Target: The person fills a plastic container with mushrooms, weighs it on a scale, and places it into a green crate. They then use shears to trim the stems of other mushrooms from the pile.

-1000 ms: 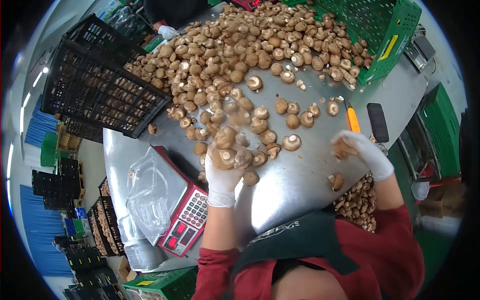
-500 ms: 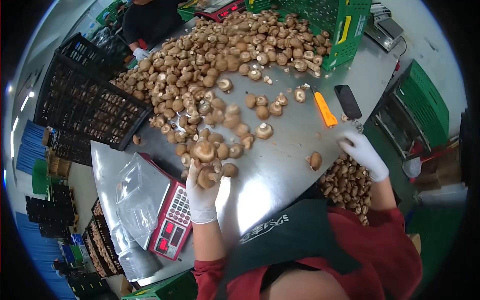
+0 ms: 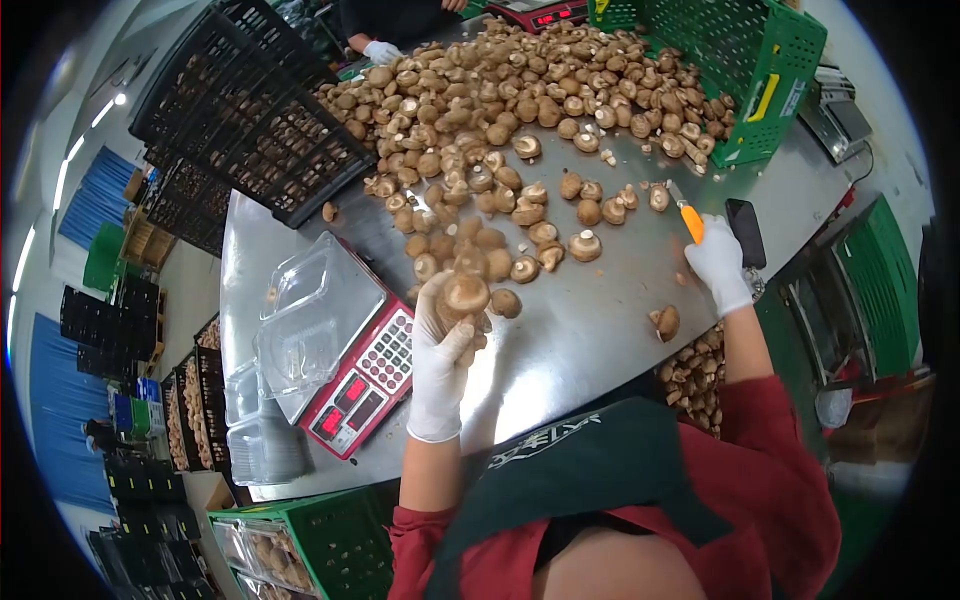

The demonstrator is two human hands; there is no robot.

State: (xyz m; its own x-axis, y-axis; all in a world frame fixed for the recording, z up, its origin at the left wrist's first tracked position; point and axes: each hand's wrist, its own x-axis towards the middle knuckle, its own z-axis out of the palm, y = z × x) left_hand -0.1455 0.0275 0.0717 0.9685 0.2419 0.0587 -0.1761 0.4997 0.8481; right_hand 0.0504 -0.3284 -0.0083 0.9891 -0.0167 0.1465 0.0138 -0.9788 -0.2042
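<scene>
My left hand (image 3: 440, 365), in a white glove, is wrapped round mushrooms (image 3: 465, 293) beside the red scale (image 3: 362, 400). On the metal table to the right, my gloved right hand (image 3: 718, 262) is closed over the handle of an orange knife (image 3: 690, 221), whose blade points away from me. A black phone (image 3: 745, 232) lies just right of that hand. Loose mushrooms (image 3: 585, 246) are scattered between the hands, and a large mushroom pile (image 3: 480, 95) spreads behind them. One mushroom (image 3: 664, 322) sits near the front edge.
A black crate (image 3: 250, 110) leans at the back left, a green crate (image 3: 765, 90) at the back right. Clear plastic trays (image 3: 262, 440) are stacked left of the scale. A co-worker's gloved hand (image 3: 381, 52) is behind the pile. Below the edge is a mushroom-filled container (image 3: 692, 385).
My right hand has moved from over the front edge onto the table and taken hold of the orange knife. My left hand has closed round its mushrooms. The whole view has shifted.
</scene>
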